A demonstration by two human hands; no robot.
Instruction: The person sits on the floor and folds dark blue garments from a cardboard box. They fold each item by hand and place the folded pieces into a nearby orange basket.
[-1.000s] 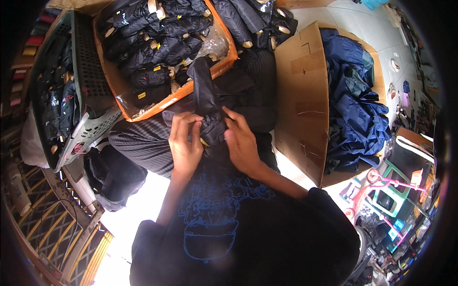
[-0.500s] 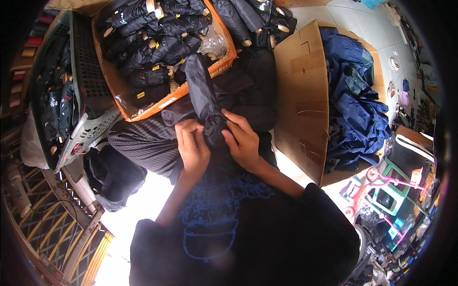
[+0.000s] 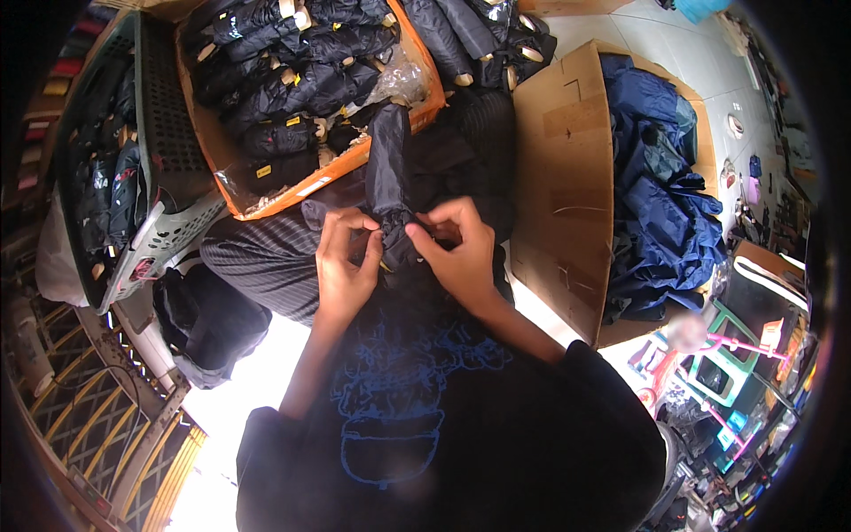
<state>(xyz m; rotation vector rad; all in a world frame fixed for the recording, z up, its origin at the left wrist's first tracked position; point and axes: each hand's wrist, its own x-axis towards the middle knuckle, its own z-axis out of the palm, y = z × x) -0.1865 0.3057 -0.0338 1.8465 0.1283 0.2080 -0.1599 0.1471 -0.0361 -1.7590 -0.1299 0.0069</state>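
Observation:
A slim black fabric bundle, seemingly a folded umbrella (image 3: pixel 388 164), lies lengthwise over my lap, its far end near the orange-edged carton. Its near end is bunched into loose gathers. My left hand (image 3: pixel 346 270) pinches those gathers from the left between thumb and fingers. From the other side my right hand (image 3: pixel 461 253) also pinches the bunched cloth, thumb tip close to the left one. The fabric hides what is inside the bundle. More black cloth (image 3: pixel 443 160) is spread on my lap beneath it.
The carton (image 3: pixel 355 160) ahead holds several black folded umbrellas (image 3: pixel 301 93) with pale handles. At left stands a grey plastic crate (image 3: pixel 168 115) with more. A tall cardboard box (image 3: pixel 563 195) of blue cloth (image 3: pixel 660 213) rises at right. A black bag (image 3: pixel 208 328) lies lower left.
Both hands have shifted their pinch on the bunched end, thumbs now closer together. The bundle has swung slightly right and stands straighter.

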